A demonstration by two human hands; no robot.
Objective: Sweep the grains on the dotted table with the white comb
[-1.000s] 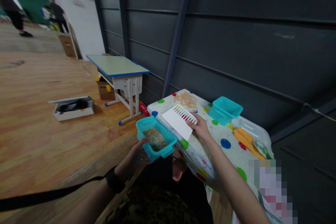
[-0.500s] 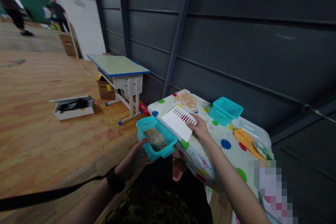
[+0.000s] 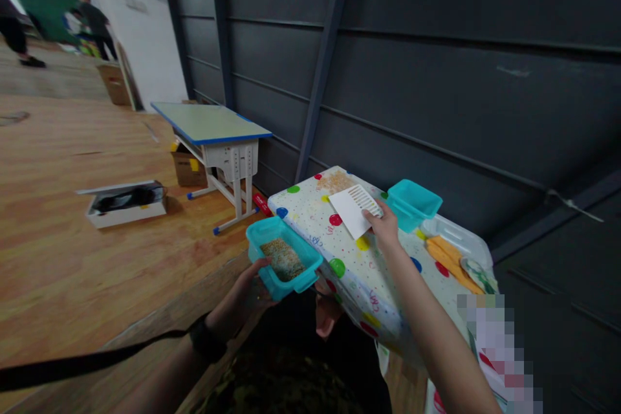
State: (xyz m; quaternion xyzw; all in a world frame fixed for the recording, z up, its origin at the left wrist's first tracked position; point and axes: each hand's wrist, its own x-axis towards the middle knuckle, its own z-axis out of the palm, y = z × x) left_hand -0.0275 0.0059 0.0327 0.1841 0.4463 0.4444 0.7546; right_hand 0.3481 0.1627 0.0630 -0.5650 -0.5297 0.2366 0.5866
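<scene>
Tub (image 3: 297,248) in left hand (image 3: 248,290), right hand (image 3: 385,225) outstretched

A single head-worn camera looked forward and down from above the wearer's clothing (image 3: 286,372), which sat very near at bottom centre. The left hand (image 3: 248,290) and right hand (image 3: 384,225) came close, around the middle. The covered table (image 3: 308,207) stood near at lower right, the dark wall (image 3: 436,97) beyond it at upper right, and people (image 3: 96,22) far off at upper left.
</scene>
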